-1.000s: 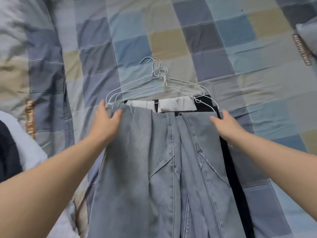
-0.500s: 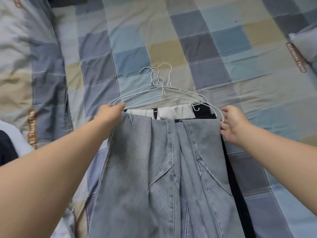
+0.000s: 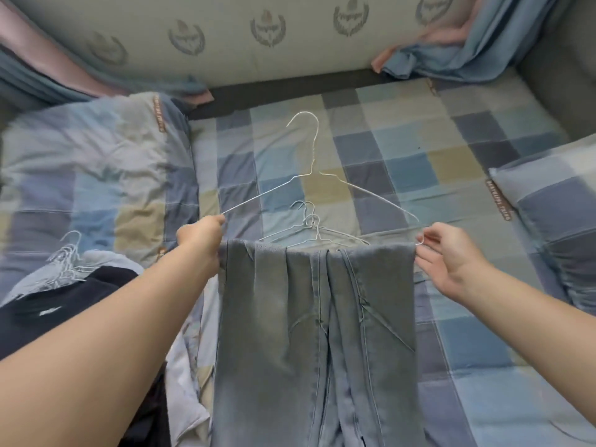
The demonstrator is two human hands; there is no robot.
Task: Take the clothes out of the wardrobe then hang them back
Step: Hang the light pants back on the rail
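Grey-blue jeans [image 3: 316,317] now hang above the near edge of the bed [image 3: 403,150], lifted off the pile [image 3: 309,232] on their wire hanger [image 3: 311,169]; left hand [image 3: 201,237] curls round its left end, right hand [image 3: 448,256] pinches the right tip. Freed, they look ready for the wardrobe

Spreading checked sheet [image 3: 371,150] flat; flanking with left pillow [image 3: 90,162], right pillow [image 3: 554,201]; backing onto crest-printed headboard [image 3: 225,43]; draping blue-pink cloth [image 3: 467,56] at corner.

The left hand [image 3: 201,235] and right hand [image 3: 451,262] are bare, and so are the 2 forearms [image 3: 113,333] behind them. From the fingers [image 3: 432,232] back to the frame's edge, only uncovered, smooth skin shows.
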